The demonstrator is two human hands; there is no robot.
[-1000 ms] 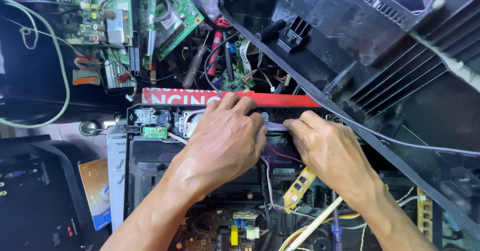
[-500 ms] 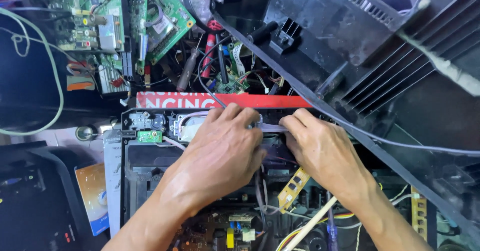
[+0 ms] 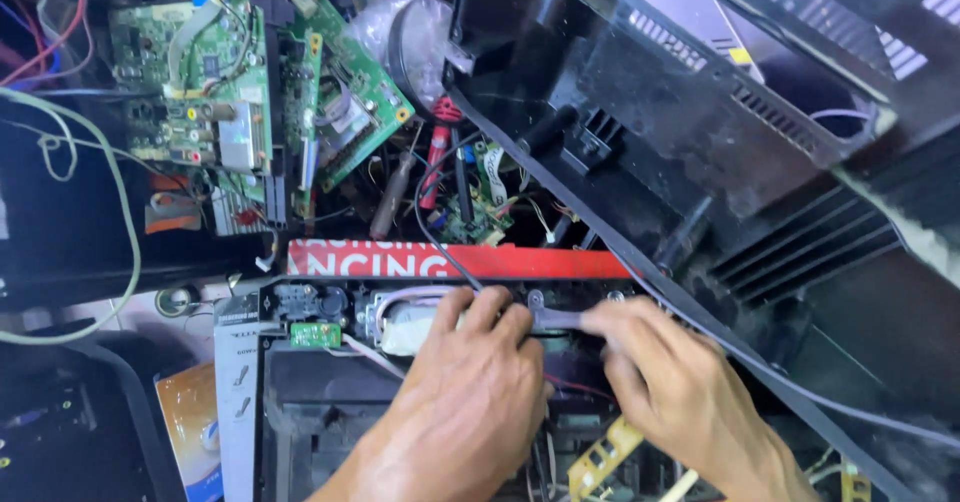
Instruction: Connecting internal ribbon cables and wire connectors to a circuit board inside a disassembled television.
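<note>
My left hand point(image 3: 472, 402) lies over the open black device chassis point(image 3: 300, 412), its fingers curled at the top edge near a pale cable bundle point(image 3: 405, 332). My right hand point(image 3: 670, 387) sits just to the right, fingertips pinching a thin grey cable or strip point(image 3: 555, 317) that runs between both hands. A small green board point(image 3: 315, 335) sits left of my left hand. What lies under the palms is hidden.
Green circuit boards point(image 3: 240, 102) stand stacked at the upper left. A red printed strip point(image 3: 450, 260) runs behind the chassis. A large black plastic back cover point(image 3: 720, 142) leans across the right. Screwdrivers point(image 3: 432, 172), loose wires and a yellow board point(image 3: 600, 452) lie about.
The view has shifted, so the hands now sit lower in the frame. Both hands stay together at the chassis top edge, still working the same thin cable.
</note>
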